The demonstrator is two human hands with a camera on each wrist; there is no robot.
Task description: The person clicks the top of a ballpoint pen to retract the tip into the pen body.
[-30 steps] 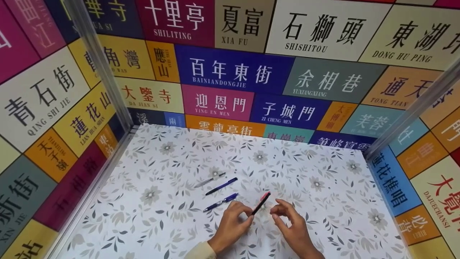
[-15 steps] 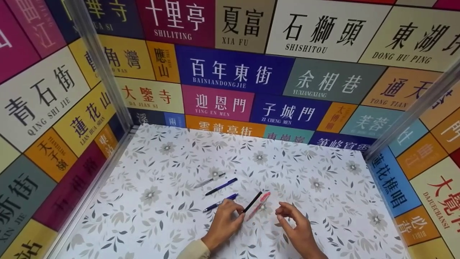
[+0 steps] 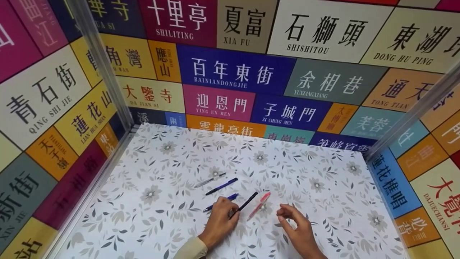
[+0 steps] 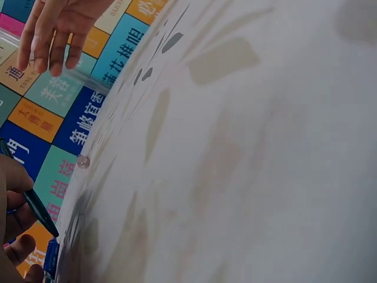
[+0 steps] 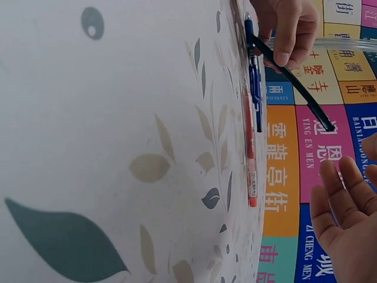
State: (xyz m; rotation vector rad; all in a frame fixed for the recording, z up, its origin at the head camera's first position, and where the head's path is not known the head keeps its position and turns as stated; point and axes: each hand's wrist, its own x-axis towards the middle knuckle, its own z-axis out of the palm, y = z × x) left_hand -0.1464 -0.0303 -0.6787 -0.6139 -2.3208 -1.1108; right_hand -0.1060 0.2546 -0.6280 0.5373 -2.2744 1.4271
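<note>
My left hand [image 3: 220, 220] pinches a black pen [image 3: 249, 201] by one end, its other end pointing up and right. In the right wrist view, the black pen [image 5: 303, 91] is raised off the table at a tilt. Just right of it lies a pen with a pink end [image 3: 259, 205] on the table. A blue pen [image 3: 233, 196] lies partly hidden behind my left hand. My right hand [image 3: 296, 227] hovers to the right with loosely bent fingers, holding nothing.
Behind the left hand lie a dark blue pen [image 3: 221, 186] and a slim clear-grey pen [image 3: 210, 180], roughly parallel. The table [image 3: 316, 165] wears a white floral cover. Panels with coloured lettering [image 3: 235, 70] wall the back and sides.
My left hand has moved left with the black pen, away from the pink-ended pen, which now lies uncovered on the table. My right hand has shifted slightly right.
</note>
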